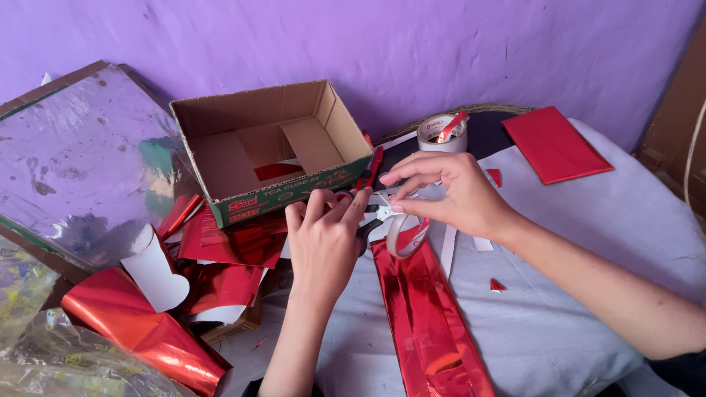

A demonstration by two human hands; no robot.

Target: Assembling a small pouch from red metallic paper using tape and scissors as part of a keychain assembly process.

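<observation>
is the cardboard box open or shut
Open. The box has its top flaps up, so its inside shows: brown walls, a loose cardboard piece and a bit of red foil at the bottom.

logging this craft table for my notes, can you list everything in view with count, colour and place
cardboard box: one, brown with green front, open, back left of centre
foil strip: one, shiny red, lying lengthwise on the cloth below the hands
scissors: one pair, dark blades, between the two hands
tape roll: one, whitish, behind the right hand
red sheet: one, flat, back right on the cloth
red foil scraps: a pile, in front of the box
rolled red foil: one, front left
silvery sheet: one, reflective, far left
table cloth: one, pale grey
left hand: at the scissors
right hand: fingers pinching a tape strip looped above the foil strip
</observation>
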